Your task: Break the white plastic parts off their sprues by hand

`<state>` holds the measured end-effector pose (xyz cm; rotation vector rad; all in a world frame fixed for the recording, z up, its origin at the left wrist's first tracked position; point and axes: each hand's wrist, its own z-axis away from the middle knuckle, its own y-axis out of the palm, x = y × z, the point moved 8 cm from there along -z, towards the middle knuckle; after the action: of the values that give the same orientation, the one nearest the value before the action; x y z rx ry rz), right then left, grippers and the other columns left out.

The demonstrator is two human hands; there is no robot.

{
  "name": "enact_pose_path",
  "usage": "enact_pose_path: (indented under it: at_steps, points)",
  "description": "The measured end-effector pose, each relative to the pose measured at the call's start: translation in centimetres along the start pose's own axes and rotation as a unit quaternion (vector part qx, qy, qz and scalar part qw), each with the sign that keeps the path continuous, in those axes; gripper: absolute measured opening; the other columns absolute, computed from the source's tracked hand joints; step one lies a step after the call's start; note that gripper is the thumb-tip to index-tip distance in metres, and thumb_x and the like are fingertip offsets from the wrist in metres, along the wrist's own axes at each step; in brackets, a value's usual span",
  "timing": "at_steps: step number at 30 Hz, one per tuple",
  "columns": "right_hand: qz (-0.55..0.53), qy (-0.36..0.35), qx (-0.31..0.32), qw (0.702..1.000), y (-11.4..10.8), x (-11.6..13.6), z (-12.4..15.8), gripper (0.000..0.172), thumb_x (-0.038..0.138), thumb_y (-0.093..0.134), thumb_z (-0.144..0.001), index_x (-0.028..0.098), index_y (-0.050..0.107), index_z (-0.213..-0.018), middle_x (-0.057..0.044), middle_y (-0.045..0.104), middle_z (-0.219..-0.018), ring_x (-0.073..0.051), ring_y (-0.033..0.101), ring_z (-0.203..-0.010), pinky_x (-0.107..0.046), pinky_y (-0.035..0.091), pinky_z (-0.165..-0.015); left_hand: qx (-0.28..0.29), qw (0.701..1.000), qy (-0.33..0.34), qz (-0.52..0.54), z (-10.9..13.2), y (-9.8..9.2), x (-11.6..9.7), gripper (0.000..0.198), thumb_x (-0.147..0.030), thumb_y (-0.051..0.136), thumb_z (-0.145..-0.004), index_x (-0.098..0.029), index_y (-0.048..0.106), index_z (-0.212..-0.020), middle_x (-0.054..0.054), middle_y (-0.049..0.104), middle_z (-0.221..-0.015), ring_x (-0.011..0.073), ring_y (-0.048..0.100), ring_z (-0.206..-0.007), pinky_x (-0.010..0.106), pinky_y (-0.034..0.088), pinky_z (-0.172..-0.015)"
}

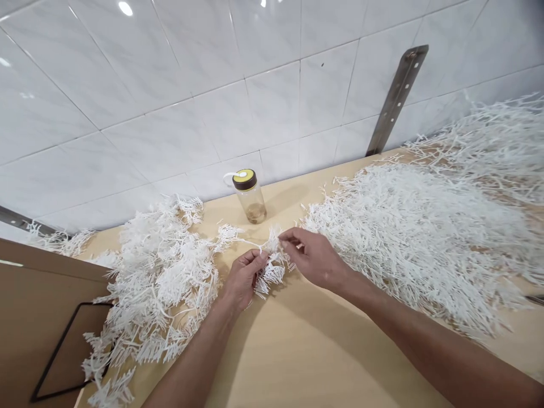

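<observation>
A white branched plastic sprig with a thin stem and feathery tufts is held above the wooden table. My left hand pinches its stem between thumb and fingers. Close on the right, my right hand has its thumb and forefinger pressed together at an upper tuft of the sprig; the exact strand between them is too small to make out. To the left lies a heap of tufted white sprigs. A wide pile of loose, thin white pieces spreads to the right.
Behind my hands stands a clear bottle with a yellow and dark lid, holding a little brown content. A perforated metal bracket rises against the tiled wall. At the left edge is a brown panel with a black wire frame.
</observation>
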<state>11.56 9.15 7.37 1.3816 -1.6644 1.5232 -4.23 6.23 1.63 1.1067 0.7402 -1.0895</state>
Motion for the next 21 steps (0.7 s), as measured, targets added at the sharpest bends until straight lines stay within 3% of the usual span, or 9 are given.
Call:
enact_pose_path:
  at_steps: [3, 6, 9, 12, 21]
  points:
    - [-0.094, 0.073, 0.107, 0.987, 1.7, -1.1, 1.1, 0.024, 0.036, 0.059, -0.089, 0.019, 0.067, -0.104, -0.007, 0.072, -0.088, -0.019, 0.067, -0.072, -0.030, 0.052, -0.063, -0.006, 1.000, 0.000, 0.008, 0.1, 0.6, 0.3, 0.039, -0.041, 0.090, -0.060, -0.014, 0.065, -0.075, -0.001, 0.064, -0.067, 0.0105, 0.057, -0.060, 0.022, 0.046, -0.059]
    - [-0.149, 0.097, 0.157, 0.972, 2.6, -1.8, 1.9, 0.026, 0.038, 0.062, -0.087, 0.018, 0.067, -0.104, -0.001, 0.066, -0.070, -0.013, 0.060, -0.054, -0.025, 0.047, -0.051, -0.014, 1.000, 0.026, -0.006, 0.0, 0.9, 0.4, 0.039, -0.042, 0.088, -0.063, -0.016, 0.063, -0.076, -0.003, 0.062, -0.067, 0.0103, 0.056, -0.061, 0.022, 0.045, -0.061]
    - [-0.161, 0.123, 0.128, 0.971, 2.3, -2.8, 2.1, 0.021, 0.036, 0.063, -0.085, 0.017, 0.067, -0.092, 0.001, 0.062, -0.063, -0.011, 0.056, -0.048, -0.023, 0.046, -0.046, -0.040, 0.995, 0.070, -0.058, 0.0, 0.8, 0.0, 0.040, -0.044, 0.086, -0.065, -0.016, 0.058, -0.071, -0.005, 0.056, -0.061, 0.0078, 0.049, -0.056, 0.020, 0.040, -0.056]
    - [-0.167, 0.150, 0.084, 0.971, 1.6, -3.9, 2.1, 0.020, 0.037, 0.062, -0.085, 0.016, 0.065, -0.086, 0.000, 0.061, -0.064, -0.011, 0.054, -0.047, -0.023, 0.047, -0.043, -0.040, 0.993, 0.066, -0.090, 0.0, 0.9, 0.1, 0.043, -0.049, 0.083, -0.068, -0.016, 0.056, -0.068, -0.005, 0.053, -0.058, 0.0077, 0.045, -0.053, 0.020, 0.037, -0.052]
    - [-0.083, 0.104, -0.038, 0.990, -0.7, -4.1, 2.1, 0.017, 0.035, 0.059, -0.087, 0.019, 0.067, -0.085, 0.000, 0.065, -0.068, -0.011, 0.056, -0.047, -0.024, 0.047, -0.046, 0.064, 0.994, 0.014, -0.087, -0.1, 2.3, 0.5, 0.034, -0.041, 0.083, -0.072, -0.016, 0.064, -0.087, 0.000, 0.063, -0.075, 0.0112, 0.058, -0.065, 0.022, 0.045, -0.062]
